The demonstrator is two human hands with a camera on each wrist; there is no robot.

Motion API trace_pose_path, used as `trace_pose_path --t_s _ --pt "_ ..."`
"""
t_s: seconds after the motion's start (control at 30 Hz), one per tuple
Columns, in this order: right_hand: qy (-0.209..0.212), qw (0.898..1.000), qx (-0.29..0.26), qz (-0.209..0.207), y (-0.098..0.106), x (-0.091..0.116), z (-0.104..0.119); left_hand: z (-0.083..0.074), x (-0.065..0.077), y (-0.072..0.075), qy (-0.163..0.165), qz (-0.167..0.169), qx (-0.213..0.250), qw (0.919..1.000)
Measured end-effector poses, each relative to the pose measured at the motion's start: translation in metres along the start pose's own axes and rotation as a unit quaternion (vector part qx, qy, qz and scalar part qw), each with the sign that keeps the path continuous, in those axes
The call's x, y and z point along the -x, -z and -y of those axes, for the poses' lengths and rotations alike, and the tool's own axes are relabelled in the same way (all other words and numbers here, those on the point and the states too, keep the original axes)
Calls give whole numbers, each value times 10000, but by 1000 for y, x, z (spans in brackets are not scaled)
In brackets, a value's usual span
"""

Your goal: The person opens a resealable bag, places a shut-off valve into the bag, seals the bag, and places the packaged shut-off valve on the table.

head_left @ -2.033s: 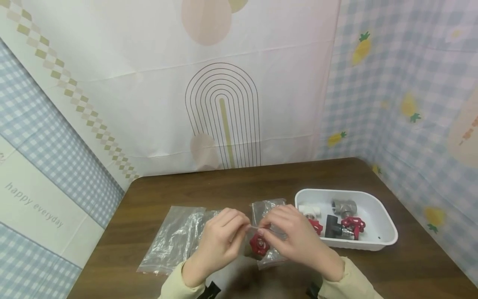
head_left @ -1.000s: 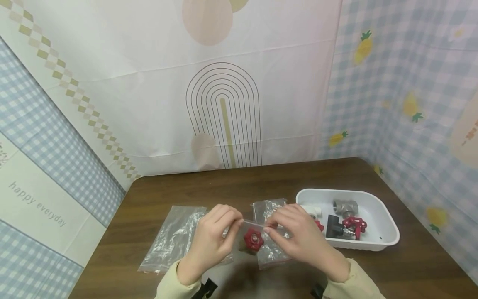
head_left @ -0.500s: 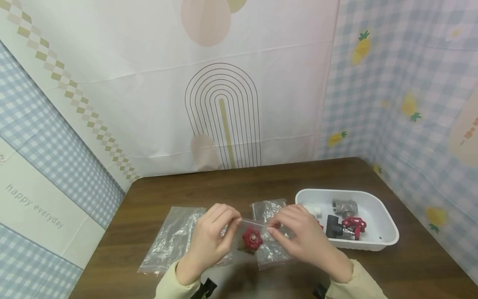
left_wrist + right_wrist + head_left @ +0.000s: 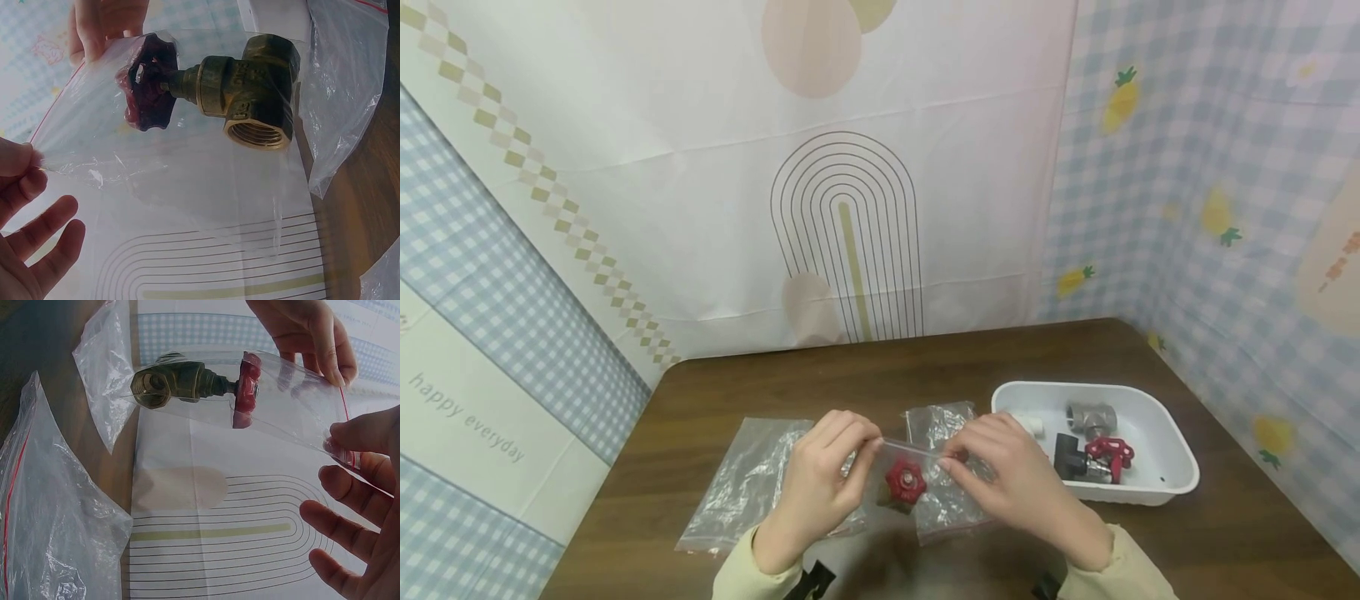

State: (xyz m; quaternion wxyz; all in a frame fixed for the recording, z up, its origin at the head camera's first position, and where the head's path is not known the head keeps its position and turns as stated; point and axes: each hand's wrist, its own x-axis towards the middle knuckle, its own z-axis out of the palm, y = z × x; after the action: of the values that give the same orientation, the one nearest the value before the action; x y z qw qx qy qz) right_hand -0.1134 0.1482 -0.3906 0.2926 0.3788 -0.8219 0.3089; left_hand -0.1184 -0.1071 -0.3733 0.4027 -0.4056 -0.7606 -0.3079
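I'm seeing one brass valve (image 4: 244,90) sitting inside a clear zip bag (image 4: 287,419), held up left of the white tray (image 4: 1157,450). Its red handwheel (image 4: 907,480) is lying nearer the red-striped mouth, the brass body deeper in the bag. The left hand (image 4: 827,467) is pinching one end of the mouth, farther from the tray; the right hand (image 4: 1000,467) is pinching the other end, nearest the tray and partly covering its left side, spare fingers spreading loosely. I'm not able to tell if the mouth is sealed. In the tray I'm spotting a grey metal tee (image 4: 1093,417), a black fitting (image 4: 1067,457), a red-handled valve (image 4: 1108,454) and a white fitting (image 4: 1032,424), half hidden. A crinkled bag (image 4: 936,423) is lying just left of the tray, a wider bag (image 4: 745,475) well left of it. The dark wood table (image 4: 925,358) is carrying the tray; beyond it a white cloth (image 4: 985,208) with an arch print is hanging, and blue gingham (image 4: 1247,275) is hanging to its right.
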Motion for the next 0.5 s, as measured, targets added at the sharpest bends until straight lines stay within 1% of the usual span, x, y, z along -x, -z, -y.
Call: trace_pose_path --t_s 0.3,0.5 --pt "21 9999 122 23 0 1 -2 2 2 0 62 4 -14 10000" --pt "-23 9999 141 9 0 0 -2 3 2 1 25 -52 24 10000"
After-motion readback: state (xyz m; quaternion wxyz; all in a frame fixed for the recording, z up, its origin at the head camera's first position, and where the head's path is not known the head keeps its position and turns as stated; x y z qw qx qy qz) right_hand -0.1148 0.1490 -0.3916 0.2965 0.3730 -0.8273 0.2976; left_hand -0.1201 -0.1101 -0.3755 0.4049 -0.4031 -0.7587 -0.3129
